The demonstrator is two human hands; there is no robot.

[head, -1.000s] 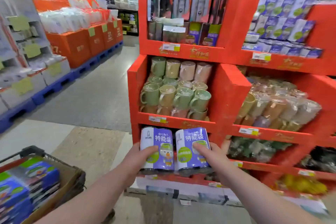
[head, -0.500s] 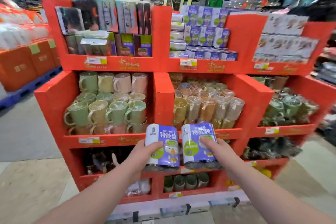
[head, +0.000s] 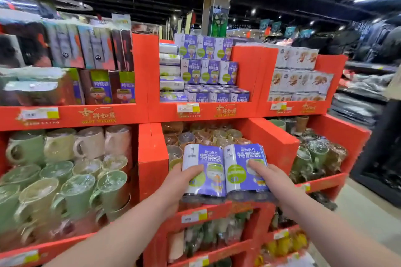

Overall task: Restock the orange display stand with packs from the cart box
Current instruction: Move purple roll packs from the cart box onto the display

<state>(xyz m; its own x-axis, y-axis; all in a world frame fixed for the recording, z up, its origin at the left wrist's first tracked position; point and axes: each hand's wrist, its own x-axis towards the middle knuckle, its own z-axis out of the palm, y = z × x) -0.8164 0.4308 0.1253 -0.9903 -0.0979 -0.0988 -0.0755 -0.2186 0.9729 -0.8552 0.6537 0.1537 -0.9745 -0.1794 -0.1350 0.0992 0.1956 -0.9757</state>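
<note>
Gripping purple packs (head: 206,158), seemingly touching, left hand (head: 175,184) and right hand (head: 273,182) face orange stand (head: 152,158)

Two packs (head: 208,156) before the display stand (head: 152,154), mugs (head: 71,188) left

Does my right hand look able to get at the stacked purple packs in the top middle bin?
Probably yes. The right hand grips a purple plastic-wrapped pack, but the orange cardboard bin is open and nothing stands between that hand and the stacked purple packs above.
</note>
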